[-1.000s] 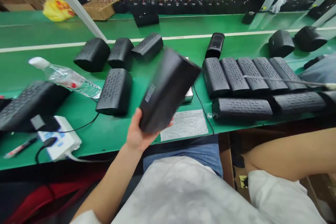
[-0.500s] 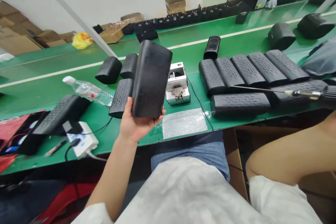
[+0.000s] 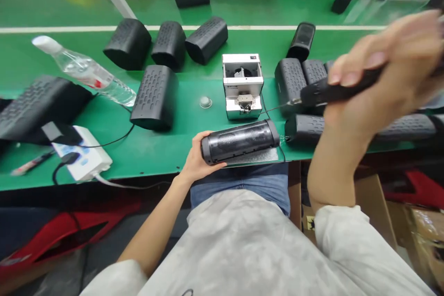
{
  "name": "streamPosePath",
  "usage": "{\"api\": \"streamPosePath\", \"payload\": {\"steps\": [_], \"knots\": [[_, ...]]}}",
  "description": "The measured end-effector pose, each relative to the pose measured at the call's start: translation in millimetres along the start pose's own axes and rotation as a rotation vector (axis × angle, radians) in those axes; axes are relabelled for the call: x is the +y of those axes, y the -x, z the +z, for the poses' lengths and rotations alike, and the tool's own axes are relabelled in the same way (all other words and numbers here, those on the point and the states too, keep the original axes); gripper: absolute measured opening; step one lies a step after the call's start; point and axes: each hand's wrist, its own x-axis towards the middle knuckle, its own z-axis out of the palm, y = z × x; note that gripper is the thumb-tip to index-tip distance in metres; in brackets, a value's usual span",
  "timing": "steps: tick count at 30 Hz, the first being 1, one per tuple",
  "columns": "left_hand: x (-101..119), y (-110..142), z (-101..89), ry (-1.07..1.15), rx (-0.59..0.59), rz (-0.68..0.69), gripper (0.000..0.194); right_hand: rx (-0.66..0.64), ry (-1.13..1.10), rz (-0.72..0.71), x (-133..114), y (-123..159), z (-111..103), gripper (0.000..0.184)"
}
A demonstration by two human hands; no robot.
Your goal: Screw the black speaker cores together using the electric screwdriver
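My left hand (image 3: 197, 159) is closed around the left end of a black speaker (image 3: 241, 141), which lies on its side above the table's front edge, mesh grille facing up. Under it part of a clear plastic sheet (image 3: 256, 156) shows. On the right, my right hand (image 3: 378, 69) is wrapped around a black electric screwdriver (image 3: 342, 87). Its long thin bit points left, with the tip near the white screw feeder (image 3: 243, 85). That feeder stands just beyond the speaker; whether the bit carries a screw is too small to tell.
Several black speaker housings (image 3: 156, 97) stand on the green table (image 3: 194, 125) left and right. A water bottle (image 3: 93, 74) lies at the left, near a white power strip (image 3: 83, 157) with cables. A small round metallic disc (image 3: 206, 102) sits left of the feeder.
My left hand has lowered the speaker to the table's front edge and turned it from upright to lying, grille up. My right hand has come into view with the screwdriver, its bit now near the feeder.
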Motion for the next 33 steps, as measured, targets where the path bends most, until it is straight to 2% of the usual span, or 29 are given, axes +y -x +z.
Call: {"api": "streamPosePath", "payload": {"steps": [1,2,4,6,9,12,15,20,23,26,29,31,33], "knots": [[-0.8,-2.5,0.3,0.015,-0.034,0.029,0.112,0.055,0.011,-0.104,10.4,4.1,16.5,0.024],[-1.1,-4.3,0.0,0.033,-0.061,0.054,0.111,0.061,0.042,-0.14,21.6,7.3,30.8,0.021],[-0.6,-5.8,-1.2,0.067,-0.091,0.07,0.111,-0.069,0.133,-0.08,44.9,9.4,50.2,0.022],[0.0,-4.9,-1.6,0.09,-0.099,0.043,0.116,-0.192,0.189,-0.034,66.6,6.3,58.3,0.026],[0.3,-1.6,-0.3,0.12,-0.118,-0.007,0.126,-0.268,0.24,0.006,88.4,1.7,61.7,0.031],[0.2,1.0,1.2,0.155,-0.129,-0.014,0.131,-0.33,0.283,0.086,95.7,6.3,66.5,0.03],[0.7,1.4,1.4,0.172,-0.141,-0.014,0.131,-0.323,0.336,0.114,97.6,14.4,71.7,0.03],[1.1,-0.2,2.1,0.19,-0.149,-0.019,0.129,-0.301,0.398,0.063,108.0,13.1,70.7,0.028],[-0.5,-0.7,3.4,0.205,-0.146,-0.026,0.125,-0.304,0.437,0.117,117.3,9.1,65.9,0.033],[-2.8,-0.8,4.7,0.207,-0.136,-0.01,0.124,-0.265,0.438,0.185,114.9,8.5,58.9,0.048],[-3.6,-1.0,5.2,0.192,-0.13,0.013,0.123,-0.277,0.483,0.235,91.4,7.5,50.5,0.042],[-3.1,-1.3,4.9,0.181,-0.13,0.011,0.123,-0.328,0.542,0.268,70.6,5.0,45.8,0.039],[-2.1,-1.9,4.3,0.176,-0.131,0.006,0.123,-0.431,0.613,0.325,54.1,2.8,42.6,0.049]]}}
